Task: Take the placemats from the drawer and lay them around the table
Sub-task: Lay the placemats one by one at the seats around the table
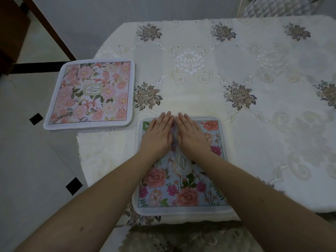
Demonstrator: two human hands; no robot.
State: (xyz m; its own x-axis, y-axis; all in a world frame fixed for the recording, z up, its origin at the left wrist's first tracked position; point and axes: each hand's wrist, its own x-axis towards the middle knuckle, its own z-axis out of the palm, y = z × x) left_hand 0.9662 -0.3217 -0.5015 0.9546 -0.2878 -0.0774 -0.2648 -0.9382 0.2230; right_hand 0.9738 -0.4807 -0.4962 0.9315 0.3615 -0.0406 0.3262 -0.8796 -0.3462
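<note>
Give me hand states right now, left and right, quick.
Left hand: open, fingers straight, pressing flat on the blue floral placemat.
Right hand: open, fingers straight, pressing flat on the same placemat.

Both hands, left hand [157,136] and right hand [193,135], lie flat, taking up the far half of the near placemat [181,188]. A pink placemat [91,95] fills the table's left corner. Far and right, the tablecloth [263,110] lies wide open, nothing standing there.
</note>
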